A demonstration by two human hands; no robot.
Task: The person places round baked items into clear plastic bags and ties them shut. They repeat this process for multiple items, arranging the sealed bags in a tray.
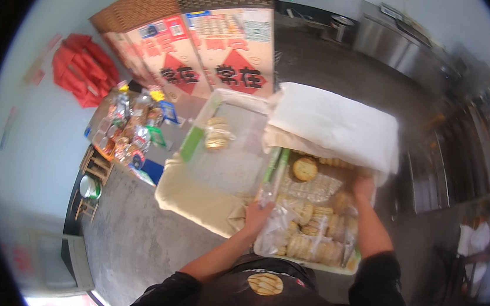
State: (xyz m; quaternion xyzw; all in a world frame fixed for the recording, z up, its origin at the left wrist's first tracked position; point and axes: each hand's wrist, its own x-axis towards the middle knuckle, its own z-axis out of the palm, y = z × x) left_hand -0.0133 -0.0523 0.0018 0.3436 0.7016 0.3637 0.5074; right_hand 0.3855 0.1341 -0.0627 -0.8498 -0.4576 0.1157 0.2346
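In front of me stands a light-green-rimmed box (305, 265) of round flatbreads. Several stacks of flatbreads (315, 249) lie in it in clear wrapping, and one loose golden flatbread (305, 169) rests near its far end. My left hand (259, 216) is at the box's left edge, its fingers closed on a crumpled clear plastic bag (267, 196). At the box's right side, my right hand (363, 186) reaches in just below a folded white cloth (334, 124); its fingertips are hidden. The cloth lies over the far part of the box.
A second box (191, 141) on the left holds a wrapped flatbread stack (217, 133); beige cloth (192, 196) drapes its near end. Beyond are a table of bagged goods (134, 129), a printed folding screen (232, 59) and a steel counter (383, 47). Wooden stools (96, 167) stand left.
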